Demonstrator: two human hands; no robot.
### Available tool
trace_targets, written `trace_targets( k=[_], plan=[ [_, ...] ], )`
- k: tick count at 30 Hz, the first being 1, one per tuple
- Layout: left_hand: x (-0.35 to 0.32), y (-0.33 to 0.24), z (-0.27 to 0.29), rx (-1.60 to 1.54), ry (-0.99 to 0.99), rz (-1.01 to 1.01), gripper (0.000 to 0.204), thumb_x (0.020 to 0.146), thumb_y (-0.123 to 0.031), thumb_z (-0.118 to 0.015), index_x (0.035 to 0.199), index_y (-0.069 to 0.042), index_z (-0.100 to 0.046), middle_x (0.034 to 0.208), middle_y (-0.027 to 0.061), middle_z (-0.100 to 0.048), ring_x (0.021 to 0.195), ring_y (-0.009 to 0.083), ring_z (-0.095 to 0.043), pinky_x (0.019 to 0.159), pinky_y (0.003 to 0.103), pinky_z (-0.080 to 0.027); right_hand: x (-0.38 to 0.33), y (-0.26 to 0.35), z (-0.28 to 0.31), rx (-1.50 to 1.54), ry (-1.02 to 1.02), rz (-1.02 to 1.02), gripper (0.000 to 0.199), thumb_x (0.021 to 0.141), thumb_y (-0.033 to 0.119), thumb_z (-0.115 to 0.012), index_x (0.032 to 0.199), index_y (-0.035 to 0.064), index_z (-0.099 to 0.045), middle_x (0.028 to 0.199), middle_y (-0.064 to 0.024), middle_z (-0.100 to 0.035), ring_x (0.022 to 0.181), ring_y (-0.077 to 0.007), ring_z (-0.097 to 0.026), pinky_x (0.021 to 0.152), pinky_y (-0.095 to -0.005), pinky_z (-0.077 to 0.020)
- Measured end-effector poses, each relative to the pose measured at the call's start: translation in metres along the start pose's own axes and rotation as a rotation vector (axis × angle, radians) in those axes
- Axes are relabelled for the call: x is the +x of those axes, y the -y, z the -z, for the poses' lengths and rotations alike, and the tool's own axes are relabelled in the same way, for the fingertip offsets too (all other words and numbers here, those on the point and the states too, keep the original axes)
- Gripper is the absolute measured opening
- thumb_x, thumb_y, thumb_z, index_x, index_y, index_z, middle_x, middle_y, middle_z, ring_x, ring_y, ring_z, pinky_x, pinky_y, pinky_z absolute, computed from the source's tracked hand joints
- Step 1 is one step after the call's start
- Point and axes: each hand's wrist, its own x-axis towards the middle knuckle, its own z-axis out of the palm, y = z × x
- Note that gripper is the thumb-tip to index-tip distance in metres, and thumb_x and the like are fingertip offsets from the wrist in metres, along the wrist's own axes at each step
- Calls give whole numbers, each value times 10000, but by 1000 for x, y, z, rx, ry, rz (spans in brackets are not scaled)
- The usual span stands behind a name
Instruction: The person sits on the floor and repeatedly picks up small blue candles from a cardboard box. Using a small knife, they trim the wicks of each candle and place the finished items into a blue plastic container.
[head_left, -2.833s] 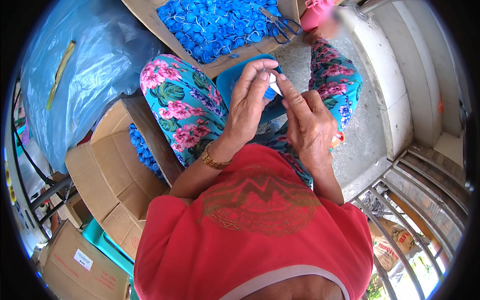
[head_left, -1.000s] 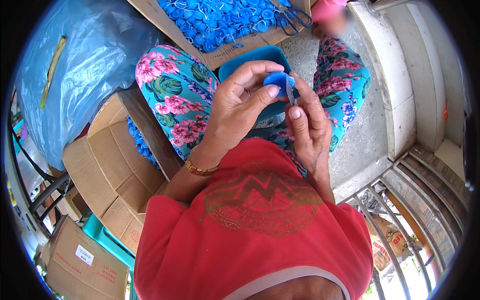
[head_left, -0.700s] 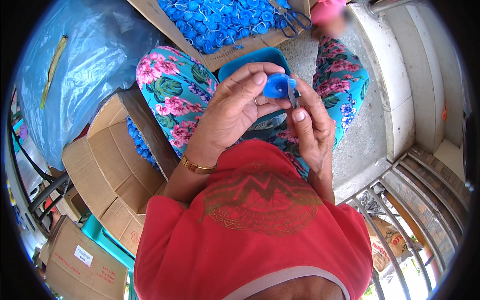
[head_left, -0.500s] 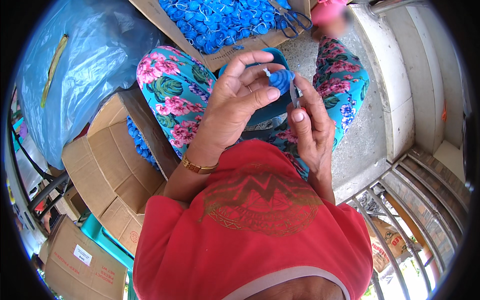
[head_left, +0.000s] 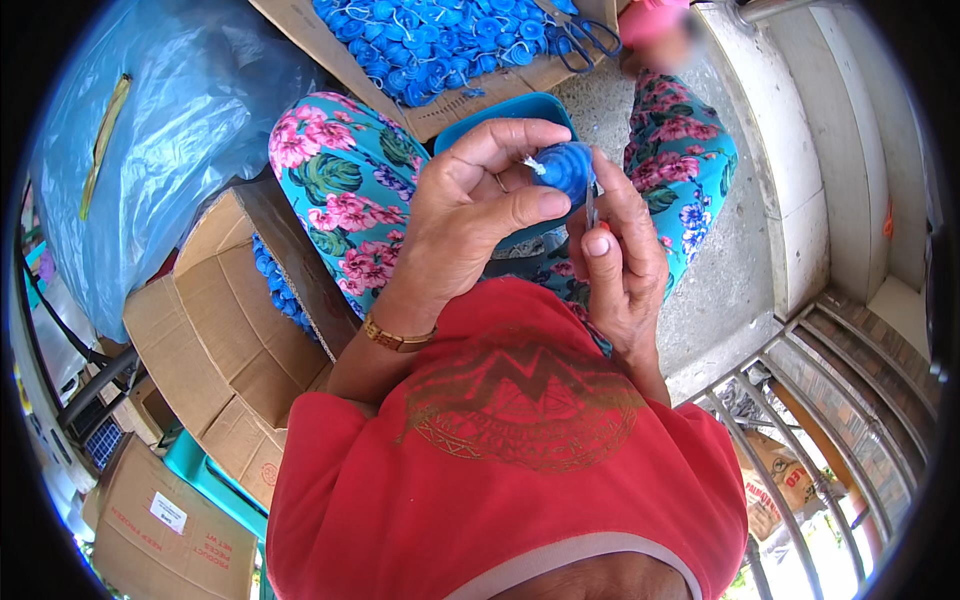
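A small blue ridged candle [head_left: 567, 167] with a white wick is pinched between the thumb and fingers of my left hand [head_left: 462, 198]. Its wick end points left. My right hand [head_left: 622, 250] grips a small knife [head_left: 590, 208] with a thin blade and a reddish handle, mostly hidden by the fingers. The blade lies against the right end of the candle, and my right index finger also touches there. Both hands are above a blue plastic basin [head_left: 470, 124] between my legs.
Ahead, a cardboard box [head_left: 455, 122] holds many blue candles with white wicks, and scissors [head_left: 580, 42] lie at its right corner. Another open carton [head_left: 215, 320] with blue candles stands at left, beside a blue plastic bag [head_left: 190, 130]. Metal railings [head_left: 790, 400] run at lower right.
The candle has turned in my left fingers, so more of its wide end faces up. Both hands have dropped slightly, and the knife blade stays at the candle's edge.
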Motion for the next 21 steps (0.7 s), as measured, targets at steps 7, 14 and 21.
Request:
trace_targets(
  k=[7, 14, 21],
  plan=[
    [-1, -9, 5, 133, 112, -19, 437, 725, 66, -682, 1141, 47, -552, 1114, 123, -596, 969, 148, -585, 829, 268, -492, -4, -3, 1, 177, 5, -16, 412, 947, 209, -472, 1298, 1, -409, 1071, -83, -543, 751, -88, -502, 648, -237, -416],
    [1, -6, 9, 158, 159, -14, 456, 728, 85, -666, 1161, 41, -528, 1102, 101, -589, 1001, 149, -574, 828, 259, -494, -3, 5, 7, 186, 37, -20, 452, 931, 219, -501, 1315, 2, -402, 829, -26, -489, 684, -79, -403, 630, -212, -345],
    [0, -9, 9, 110, 213, -32, 402, 761, 81, -659, 1143, 31, -543, 1036, 78, -592, 958, 137, -584, 843, 266, -508, -6, 4, 2, 161, 24, -20, 457, 924, 259, -515, 1287, -3, -424, 719, 2, -452, 647, -77, -393, 598, -213, -333]
  ],
)
